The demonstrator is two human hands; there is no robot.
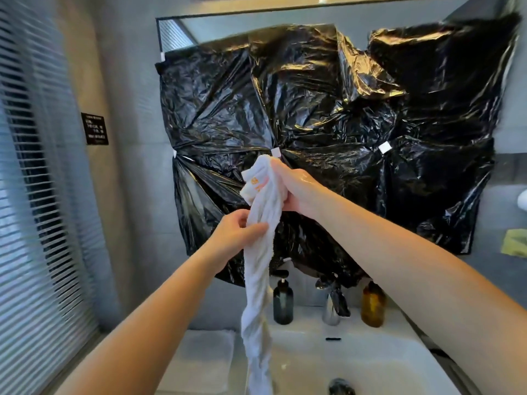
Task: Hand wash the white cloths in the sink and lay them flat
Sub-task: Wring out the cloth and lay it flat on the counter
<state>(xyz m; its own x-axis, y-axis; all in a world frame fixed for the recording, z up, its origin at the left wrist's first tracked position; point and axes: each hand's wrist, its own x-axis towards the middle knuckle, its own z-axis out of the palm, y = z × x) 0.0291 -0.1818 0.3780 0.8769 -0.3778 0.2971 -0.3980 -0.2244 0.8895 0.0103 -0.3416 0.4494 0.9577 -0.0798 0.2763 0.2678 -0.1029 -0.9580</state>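
A wet white cloth (261, 280), twisted into a long rope, hangs straight down over the white sink (356, 366). My right hand (296, 189) grips its top end high up, where an orange mark shows on the fabric. A little lower, my left hand (236, 238) holds the twisted cloth, thumb and fingers wrapped round it. The cloth's lower end reaches down into the basin near the bottom edge of the view. Another white cloth (205, 357) lies flat on the counter left of the sink.
Black plastic sheeting (328, 115) covers the mirror behind. A black pump bottle (283, 303), a plastic-wrapped tap (332, 303) and an amber bottle (372, 305) stand at the sink's back. The dark drain (340, 386) sits low in the basin. Window blinds (37, 195) fill the left.
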